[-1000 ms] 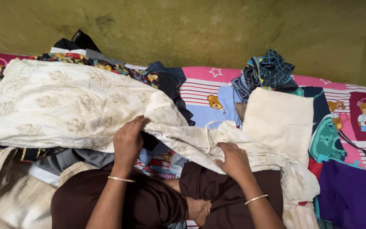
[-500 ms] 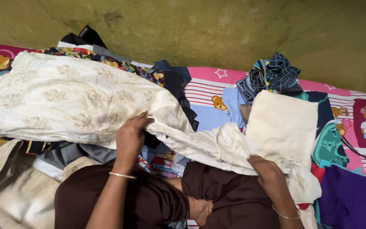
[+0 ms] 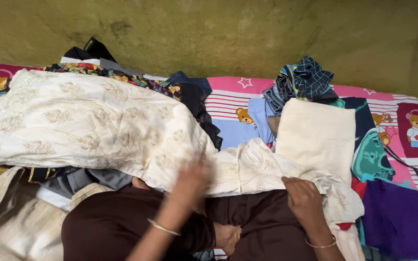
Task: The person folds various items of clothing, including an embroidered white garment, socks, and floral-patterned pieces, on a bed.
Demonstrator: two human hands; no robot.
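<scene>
A large cream embroidered garment (image 3: 83, 125) lies spread across the bed and over my lap. My left hand (image 3: 189, 181), blurred with motion, is on its lower edge near the middle; whether it grips the cloth is unclear. Further right, my right hand (image 3: 303, 203) presses down on the garment's narrow end (image 3: 267, 169), fingers curled over the cloth. A gold bangle sits on each wrist. My knees in dark brown cloth (image 3: 122, 227) show below the garment.
A folded cream cloth (image 3: 318, 135) lies right of centre, with a crumpled checked blue garment (image 3: 303, 82) behind it. Dark and patterned clothes (image 3: 122, 72) are piled at the back, a purple cloth (image 3: 402, 217) at right, beige striped fabric (image 3: 10, 217) at left. A green wall (image 3: 218, 34) backs the teddy-print bedsheet (image 3: 238, 96).
My left hand has slid right and down along the cream garment's edge. My right hand has moved to the right, drawing the narrow end out flatter over my lap.
</scene>
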